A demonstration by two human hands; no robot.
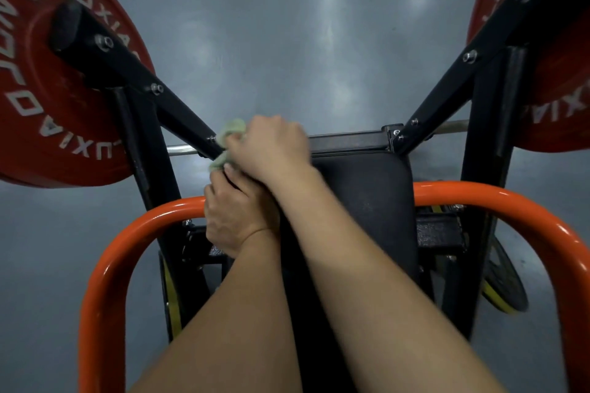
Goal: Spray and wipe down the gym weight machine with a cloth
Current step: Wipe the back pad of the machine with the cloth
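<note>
Green cloth (230, 134) is clamped in the right hand (271, 147) against the black bar (178, 115); what the left hand (238, 217) holds I cannot tell.

Curled right hand (268, 147) crosses over curled left hand (236, 220).

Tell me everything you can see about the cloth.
The cloth is pale green, soft-looking and bunched. The right hand grips it against a black bar beside the pad. Most is hidden under that hand; one tuft shows above it, another below. The left hand lies just under the lower tuft; contact is unclear.
</note>
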